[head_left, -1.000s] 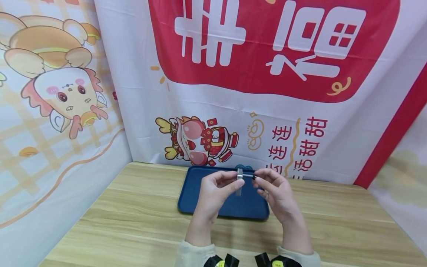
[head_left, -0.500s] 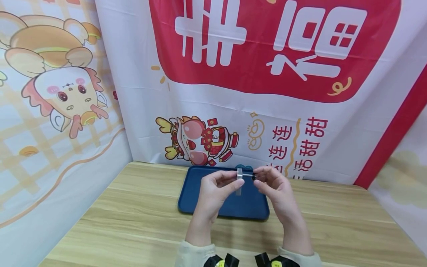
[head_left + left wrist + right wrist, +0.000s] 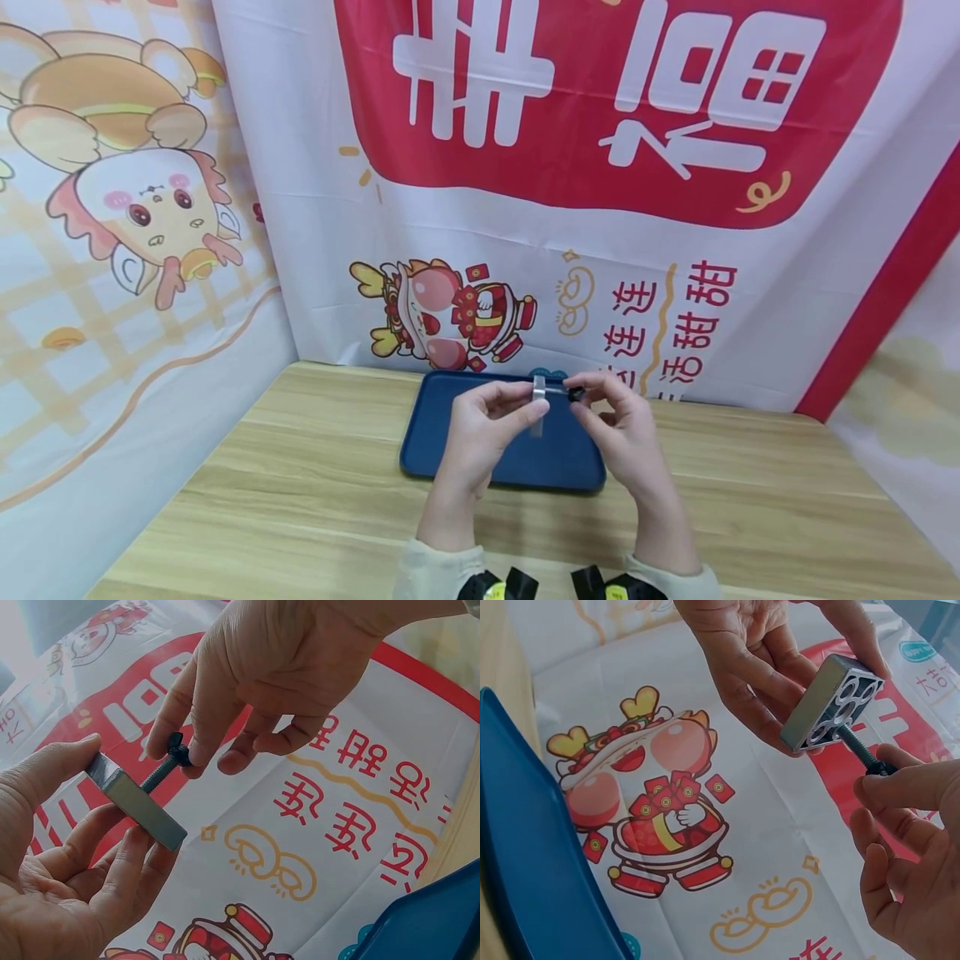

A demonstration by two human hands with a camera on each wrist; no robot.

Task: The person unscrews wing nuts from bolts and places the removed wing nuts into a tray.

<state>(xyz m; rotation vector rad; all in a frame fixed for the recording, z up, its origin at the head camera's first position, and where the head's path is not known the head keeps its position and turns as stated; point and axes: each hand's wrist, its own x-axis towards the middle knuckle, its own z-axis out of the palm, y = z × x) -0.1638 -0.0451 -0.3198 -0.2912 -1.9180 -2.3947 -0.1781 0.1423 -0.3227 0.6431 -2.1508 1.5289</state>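
My left hand [image 3: 487, 425] holds a small rectangular grey metal block [image 3: 139, 802] between thumb and fingers. The right wrist view shows several round holes in one face of this block [image 3: 840, 697]. A threaded screw [image 3: 859, 746] with a black, wing-like head [image 3: 177, 750] sticks out of that face, its tip hidden at the block. The thumb and index finger of my right hand [image 3: 618, 429] pinch the black head, and its other fingers are loosely bent. Both hands are raised over a dark blue tray [image 3: 427, 417].
The tray rests on a wood-grain table [image 3: 315, 500] close to its back edge. Behind hangs a white and red printed cloth [image 3: 480, 217], and another patterned cloth [image 3: 142, 350] covers the left side.
My right fingers have shifted round the screw's head, and more of the black head shows between them. The left hand and the block stay in place.
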